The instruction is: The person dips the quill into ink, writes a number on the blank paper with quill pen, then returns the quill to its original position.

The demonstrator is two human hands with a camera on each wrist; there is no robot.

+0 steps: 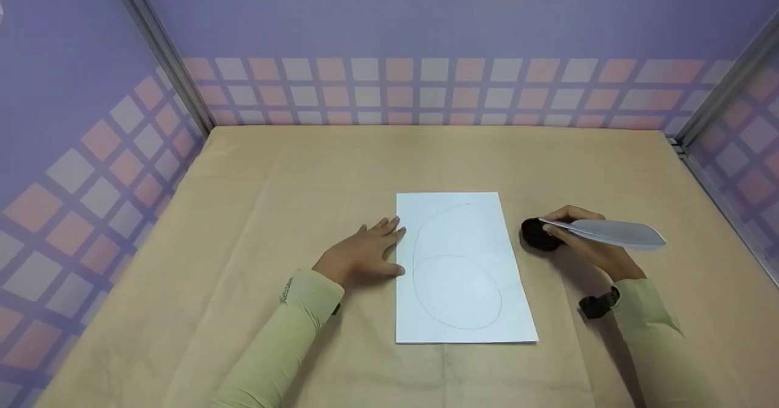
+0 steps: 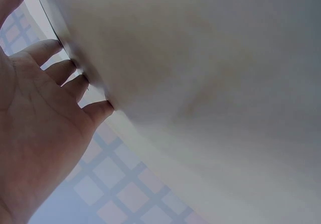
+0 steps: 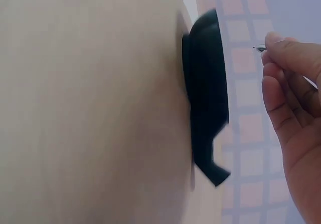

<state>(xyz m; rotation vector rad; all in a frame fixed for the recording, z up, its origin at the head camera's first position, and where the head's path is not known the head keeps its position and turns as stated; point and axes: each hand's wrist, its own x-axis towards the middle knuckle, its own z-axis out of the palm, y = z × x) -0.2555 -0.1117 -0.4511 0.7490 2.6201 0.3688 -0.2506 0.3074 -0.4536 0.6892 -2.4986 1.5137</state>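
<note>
A white sheet of paper point(image 1: 450, 225) lies on the table, bearing a thin drawn line shaped like a large 6. At its left edge, my left hand point(image 1: 365, 253) rests with fingers spread and fingertips on the border. The left wrist view shows those fingers point(image 2: 75, 86) extended along the paper edge. My right hand point(image 1: 593, 246) pinches a quill pen point(image 1: 627, 232) with a pale grey feather. Its small tip point(image 3: 259, 48) pokes past the thumb in the right wrist view. Close by it stands a shallow black dish point(image 3: 208, 78) with a short bent handle.
The dish sits just right of the paper on a beige tablecloth point(image 1: 304, 170). A purple wall with pink and white checks point(image 1: 465, 91) stands behind the table, with grey metal posts point(image 1: 161, 49) at the corners. A dark watch point(image 1: 599, 303) is on my right wrist.
</note>
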